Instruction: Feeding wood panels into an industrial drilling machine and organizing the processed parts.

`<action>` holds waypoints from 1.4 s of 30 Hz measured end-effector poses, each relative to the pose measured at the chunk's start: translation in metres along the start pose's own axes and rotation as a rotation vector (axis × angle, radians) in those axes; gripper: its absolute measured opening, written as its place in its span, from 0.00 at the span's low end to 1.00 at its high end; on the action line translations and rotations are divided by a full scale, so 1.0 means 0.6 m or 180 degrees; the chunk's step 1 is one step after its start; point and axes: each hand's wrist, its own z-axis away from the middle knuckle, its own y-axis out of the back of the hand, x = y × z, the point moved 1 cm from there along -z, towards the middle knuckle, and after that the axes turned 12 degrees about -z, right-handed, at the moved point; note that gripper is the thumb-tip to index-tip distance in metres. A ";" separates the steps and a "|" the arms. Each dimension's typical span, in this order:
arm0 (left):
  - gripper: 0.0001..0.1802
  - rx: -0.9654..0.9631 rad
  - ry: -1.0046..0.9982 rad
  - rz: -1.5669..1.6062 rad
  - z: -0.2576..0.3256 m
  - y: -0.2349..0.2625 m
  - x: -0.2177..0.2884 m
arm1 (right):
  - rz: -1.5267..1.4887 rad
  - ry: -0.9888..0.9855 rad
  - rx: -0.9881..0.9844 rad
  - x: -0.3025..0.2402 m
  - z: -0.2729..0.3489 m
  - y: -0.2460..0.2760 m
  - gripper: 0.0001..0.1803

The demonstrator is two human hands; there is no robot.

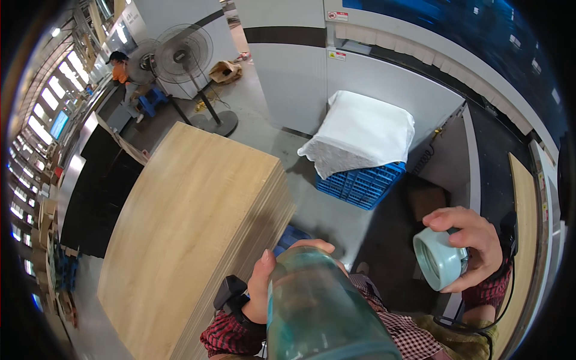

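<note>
Close to the camera, my left hand [261, 282] is wrapped round a large translucent green bottle [324, 309], tilted with its wide end toward the lower edge. Off to the right, my right hand [474, 243] grips a pale green screw cap [437, 259], its round open side facing left. Bottle and cap are well apart. Most of the left fingers are hidden behind the bottle. A black device is strapped at my left wrist, and a black cable runs by my right forearm.
A stack of wood-grain boards [192, 222] stands to my left. Ahead is a blue plastic crate [360, 186] under a white cloth [363, 129], beside a large grey machine [288, 78]. Standing fans [183, 55] and a seated person [122, 75] in orange are farther back.
</note>
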 end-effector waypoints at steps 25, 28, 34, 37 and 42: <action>0.55 -0.0241 -0.1600 -0.1244 0.001 -0.099 0.179 | -0.0234 -0.0376 0.0285 -0.012 0.058 -0.030 0.44; 0.55 -0.0477 -0.1656 -0.1259 -0.006 -0.102 0.192 | -0.0180 -0.0454 0.0302 -0.016 0.060 -0.031 0.45; 0.54 -0.0534 -0.1718 -0.1401 -0.001 -0.116 0.210 | -0.0191 -0.0521 0.0345 -0.019 0.058 -0.034 0.45; 0.53 -0.0372 -0.1748 -0.1439 -0.001 -0.119 0.206 | -0.0209 -0.0498 0.0350 -0.015 0.059 -0.037 0.45; 0.53 -0.0379 -0.1871 -0.1439 -0.004 -0.117 0.205 | -0.0198 -0.0525 0.0363 -0.019 0.057 -0.038 0.48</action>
